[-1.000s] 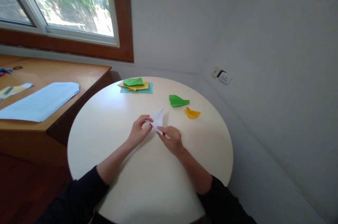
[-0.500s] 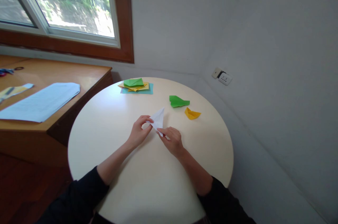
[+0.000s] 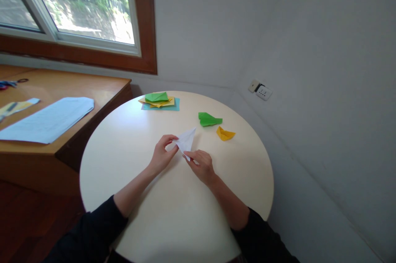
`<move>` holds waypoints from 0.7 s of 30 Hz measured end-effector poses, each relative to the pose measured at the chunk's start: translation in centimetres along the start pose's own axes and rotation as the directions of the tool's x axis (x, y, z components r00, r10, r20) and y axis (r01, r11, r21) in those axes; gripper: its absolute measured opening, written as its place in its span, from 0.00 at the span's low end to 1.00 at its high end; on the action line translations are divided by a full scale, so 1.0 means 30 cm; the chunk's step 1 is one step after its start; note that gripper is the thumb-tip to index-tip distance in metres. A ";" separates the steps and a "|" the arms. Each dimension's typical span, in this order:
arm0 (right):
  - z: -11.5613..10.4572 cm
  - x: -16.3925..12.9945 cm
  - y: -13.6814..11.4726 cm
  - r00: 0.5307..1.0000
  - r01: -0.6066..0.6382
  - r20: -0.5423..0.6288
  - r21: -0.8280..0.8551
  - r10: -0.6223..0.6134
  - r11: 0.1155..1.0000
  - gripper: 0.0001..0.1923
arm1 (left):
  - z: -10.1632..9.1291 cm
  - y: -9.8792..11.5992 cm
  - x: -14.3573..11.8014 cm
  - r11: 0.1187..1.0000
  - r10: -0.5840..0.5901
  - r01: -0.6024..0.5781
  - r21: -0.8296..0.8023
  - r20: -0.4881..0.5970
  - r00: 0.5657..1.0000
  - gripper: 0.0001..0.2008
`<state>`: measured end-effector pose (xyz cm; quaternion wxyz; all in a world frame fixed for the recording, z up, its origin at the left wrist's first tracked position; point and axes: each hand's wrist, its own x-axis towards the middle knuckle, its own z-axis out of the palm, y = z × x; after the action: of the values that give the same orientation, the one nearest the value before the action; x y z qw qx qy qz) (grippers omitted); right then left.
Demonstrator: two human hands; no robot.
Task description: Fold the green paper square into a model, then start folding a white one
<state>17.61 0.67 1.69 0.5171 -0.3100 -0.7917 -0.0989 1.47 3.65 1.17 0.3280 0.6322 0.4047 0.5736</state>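
In the head view, a white folded paper triangle is held low over the round cream table, close to its middle. The left hand is curled at the paper's left edge, thumb and forefinger pinched on it, the wrist resting on the tabletop. The right hand is laid knuckles-up just right of the left one, its fingertips pressed onto the paper's near corner — both hands are closed on the same sheet, almost touching.

Beyond the paper, towards the table's far right, a green folded paper shape and a small yellow folded paper shape are seen lying near each other. At the table's far edge a stack of coloured paper sheets is placed. Left of the table, a pale blue sheet is spread on a wooden desk.

Compared with half a second earlier, the paper's far tip has been swung rightwards — the hands have barely shifted.
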 end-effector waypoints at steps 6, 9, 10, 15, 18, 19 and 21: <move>0.001 -0.001 0.000 1.000 0.001 0.012 0.002 -0.001 1.000 0.05 | 0.002 0.000 0.002 1.000 -0.020 0.020 0.005 -0.021 1.000 0.12; 0.001 -0.001 0.001 1.000 0.001 0.008 0.007 -0.002 1.000 0.05 | 0.000 0.008 0.004 0.999 -0.025 0.026 0.029 -0.025 0.999 0.13; 0.001 -0.001 0.001 1.000 0.003 0.005 0.009 -0.003 1.000 0.05 | -0.001 0.010 0.004 0.999 -0.025 0.026 0.042 -0.028 0.999 0.13; 0.004 -0.002 0.003 1.000 0.008 0.013 0.026 -0.009 1.000 0.06 | -0.008 0.018 0.005 0.987 0.002 0.008 0.158 -0.063 0.998 0.15; 0.007 -0.005 0.002 1.000 0.008 0.030 0.033 -0.009 0.999 0.05 | -0.009 0.026 0.005 0.979 0.001 0.017 0.205 -0.091 0.996 0.16; 0.008 -0.007 0.002 0.999 0.008 0.038 0.034 -0.009 0.999 0.06 | -0.009 0.030 0.004 0.977 -0.004 0.025 0.210 -0.102 0.995 0.16; 0.011 -0.010 0.004 0.998 0.005 0.057 0.033 -0.007 0.999 0.06 | -0.007 0.039 0.003 0.976 -0.022 0.048 0.211 -0.127 0.992 0.15</move>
<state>17.51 0.79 1.25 0.4992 -0.3019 -0.8084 -0.0784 1.43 3.18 2.27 0.2425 0.6196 0.4947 0.5592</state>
